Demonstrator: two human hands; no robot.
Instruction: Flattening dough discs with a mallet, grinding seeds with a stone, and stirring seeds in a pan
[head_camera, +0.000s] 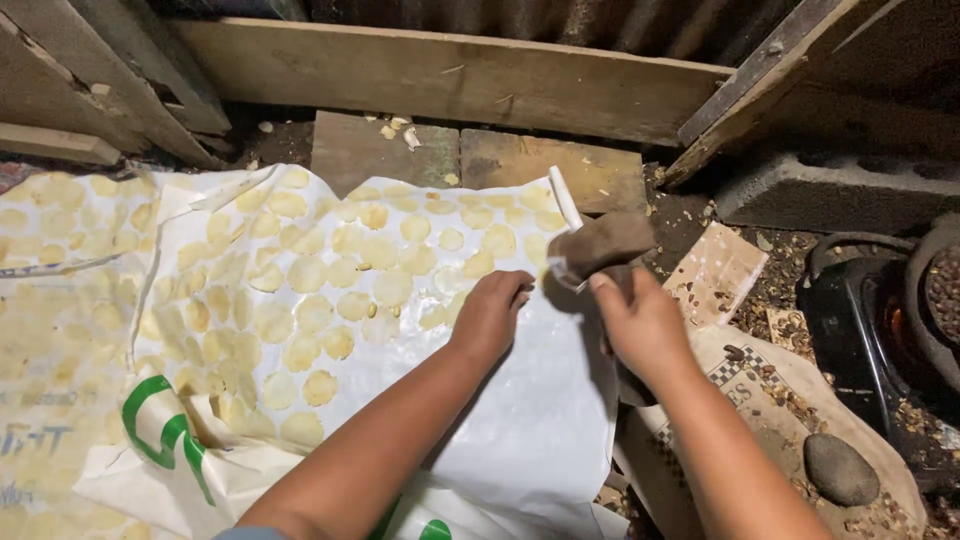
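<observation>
A white plastic sheet (530, 420) lies on the ground, covered with several thin pale yellow round slices (300, 275) laid flat. My left hand (490, 312) rests palm down on the sheet at the edge of the slices, fingers together. My right hand (640, 325) is beside it at the sheet's right edge, gripping a brown cloth-like piece (605, 242) that folds over the sheet's raised edge, next to a white stick (564, 197).
Wooden planks (450, 75) and a board (480, 155) line the back. A concrete block (830, 190) and a dark stove or pot (890, 320) sit at right. A printed sack (770, 390) with a smooth stone (840, 468) lies at lower right.
</observation>
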